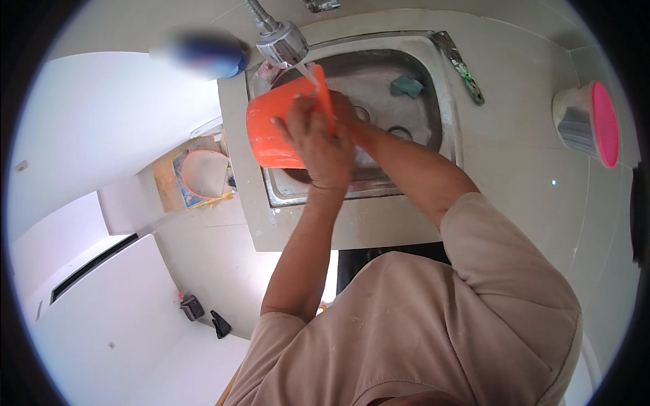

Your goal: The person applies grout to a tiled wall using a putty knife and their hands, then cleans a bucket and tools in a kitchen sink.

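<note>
An orange plastic bucket (274, 128) lies tipped on its side over the left part of the metal sink (448, 125), its mouth facing right. My left hand (317, 139) grips it near the rim, with the fingers bent against its outer wall. My right hand (347, 116) reaches to the bucket's mouth, where the rim and my left hand hide its fingers. From the chrome faucet head (283, 46) above, a thin stream of water falls at the bucket's rim.
A greenish cloth (406, 86) and a dark ring (399, 132) lie in the basin. Along the sink's right edge rests a paint-stained scraper (464, 71). A white tub with a pink rim (604, 125) stands farther right. Another bucket (206, 174) sits on the floor at left.
</note>
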`<action>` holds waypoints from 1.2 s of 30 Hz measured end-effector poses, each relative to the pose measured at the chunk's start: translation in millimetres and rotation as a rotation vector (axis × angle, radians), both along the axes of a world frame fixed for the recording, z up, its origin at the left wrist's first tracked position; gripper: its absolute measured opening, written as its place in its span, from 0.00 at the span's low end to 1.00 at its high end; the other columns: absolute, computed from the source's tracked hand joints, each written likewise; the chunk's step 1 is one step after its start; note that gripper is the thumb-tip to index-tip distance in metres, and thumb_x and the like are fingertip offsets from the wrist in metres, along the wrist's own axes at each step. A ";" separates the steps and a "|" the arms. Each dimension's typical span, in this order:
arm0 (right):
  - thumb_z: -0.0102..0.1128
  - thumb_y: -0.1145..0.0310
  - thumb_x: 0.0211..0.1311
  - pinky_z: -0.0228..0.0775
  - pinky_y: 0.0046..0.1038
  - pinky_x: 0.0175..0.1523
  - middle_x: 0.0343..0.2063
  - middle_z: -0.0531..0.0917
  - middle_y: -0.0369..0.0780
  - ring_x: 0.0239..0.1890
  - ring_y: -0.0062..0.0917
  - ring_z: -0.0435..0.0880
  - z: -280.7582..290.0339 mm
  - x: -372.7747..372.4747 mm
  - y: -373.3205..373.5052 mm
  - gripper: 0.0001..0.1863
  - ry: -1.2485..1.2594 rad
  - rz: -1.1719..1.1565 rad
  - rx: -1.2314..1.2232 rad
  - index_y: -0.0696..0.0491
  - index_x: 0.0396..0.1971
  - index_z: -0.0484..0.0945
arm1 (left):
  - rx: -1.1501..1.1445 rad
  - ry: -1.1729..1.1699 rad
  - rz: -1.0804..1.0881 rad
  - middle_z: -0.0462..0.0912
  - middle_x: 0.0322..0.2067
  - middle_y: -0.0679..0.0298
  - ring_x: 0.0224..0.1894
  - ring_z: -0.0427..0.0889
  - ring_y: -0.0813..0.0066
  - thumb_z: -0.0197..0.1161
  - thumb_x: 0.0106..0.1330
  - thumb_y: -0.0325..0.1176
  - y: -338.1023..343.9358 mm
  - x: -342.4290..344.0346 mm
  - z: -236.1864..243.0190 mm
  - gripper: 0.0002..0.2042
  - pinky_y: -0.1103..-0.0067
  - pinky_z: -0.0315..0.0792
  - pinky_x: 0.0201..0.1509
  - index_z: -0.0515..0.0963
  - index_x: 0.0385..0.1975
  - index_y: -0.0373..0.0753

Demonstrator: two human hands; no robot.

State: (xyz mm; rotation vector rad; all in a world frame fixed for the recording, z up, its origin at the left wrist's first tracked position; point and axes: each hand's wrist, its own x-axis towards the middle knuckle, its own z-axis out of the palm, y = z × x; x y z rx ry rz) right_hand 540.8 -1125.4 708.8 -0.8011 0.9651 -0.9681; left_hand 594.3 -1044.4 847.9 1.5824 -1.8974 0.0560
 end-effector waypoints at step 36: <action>0.52 0.63 0.70 0.76 0.37 0.41 0.43 0.85 0.46 0.40 0.31 0.86 -2.3 33.8 -24.6 0.17 0.105 -0.433 0.687 0.57 0.51 0.80 | 0.453 1.538 0.221 0.83 0.31 0.66 0.31 0.80 0.78 0.60 0.73 0.46 -29.8 70.1 -93.1 0.16 0.80 0.75 0.37 0.80 0.35 0.36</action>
